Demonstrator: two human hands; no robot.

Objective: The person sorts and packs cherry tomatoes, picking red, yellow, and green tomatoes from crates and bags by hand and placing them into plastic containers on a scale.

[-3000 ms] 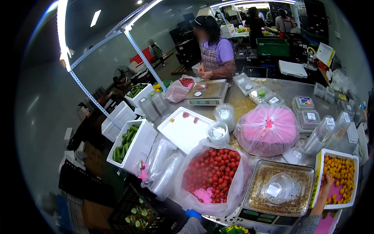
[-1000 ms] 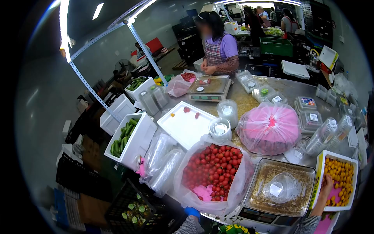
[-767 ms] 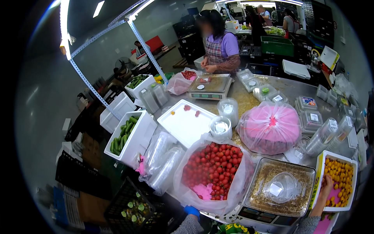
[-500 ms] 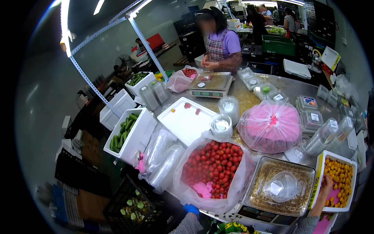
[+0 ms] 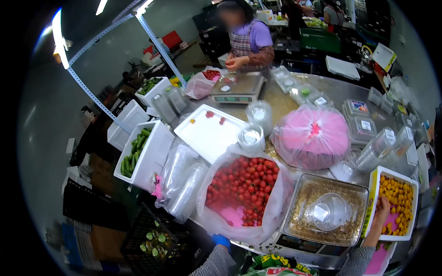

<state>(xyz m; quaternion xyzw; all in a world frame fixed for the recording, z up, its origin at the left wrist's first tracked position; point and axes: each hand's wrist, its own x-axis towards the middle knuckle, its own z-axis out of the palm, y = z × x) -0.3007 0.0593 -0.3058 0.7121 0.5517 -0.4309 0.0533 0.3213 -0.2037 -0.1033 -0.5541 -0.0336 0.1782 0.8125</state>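
My left hand (image 5: pixel 221 241), in a blue glove, is at the table's front edge, beside the lower rim of a plastic bag (image 5: pixel 282 209) of red cherry tomatoes (image 5: pixel 251 188). Its fingers are hidden from view. On the right, my bare right hand (image 5: pixel 380 210) reaches over the near side of a white foam box (image 5: pixel 374 184) holding yellow cherry tomatoes (image 5: pixel 398 198). Its fingers curl in at the box's inner wall, and what they hold cannot be made out. Between my hands, a round clear tub (image 5: pixel 338 212) sits on the scale's metal pan (image 5: pixel 301 202).
A tied pink bag (image 5: pixel 311 138) and stacked clear tubs (image 5: pixel 251 137) stand behind the scale. Left are a white tray (image 5: pixel 209 133), a foam box (image 5: pixel 154 152) of cucumbers and a black crate (image 5: pixel 138 230). Across the table, a person (image 5: pixel 251 41) stands at another scale (image 5: pixel 237 89).
The view has shifted, so most things sit further left and higher. My right hand stays at the yellow tomato box, its fingers slightly moved. The person opposite has raised their hands a little.
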